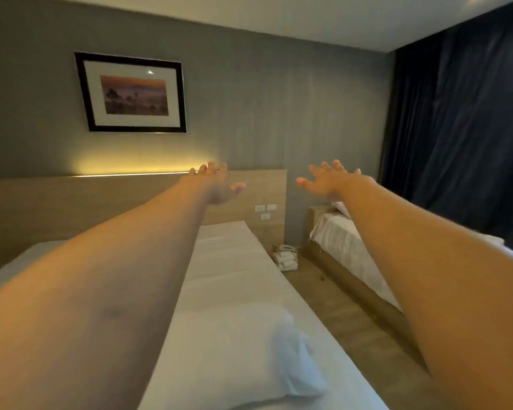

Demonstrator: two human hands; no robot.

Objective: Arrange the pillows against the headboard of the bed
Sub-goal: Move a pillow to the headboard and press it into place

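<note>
Grey-walled hotel room, pale wooden headboard far ahead. White soft pillow lies flat near foot of white-sheeted bed, well apart from headboard. Left hand and right hand stretched forward, fingers spread, holding nothing. Judged: pillow not yet picked up; next, reach down, grip it. Folded white towels on floor beside bed, second bed right; nothing blocks path.

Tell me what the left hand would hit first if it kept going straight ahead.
Probably the headboard: the open left hand points toward its top edge, nothing between. Depth is unclear, so it might pass just over to the wall.
</note>
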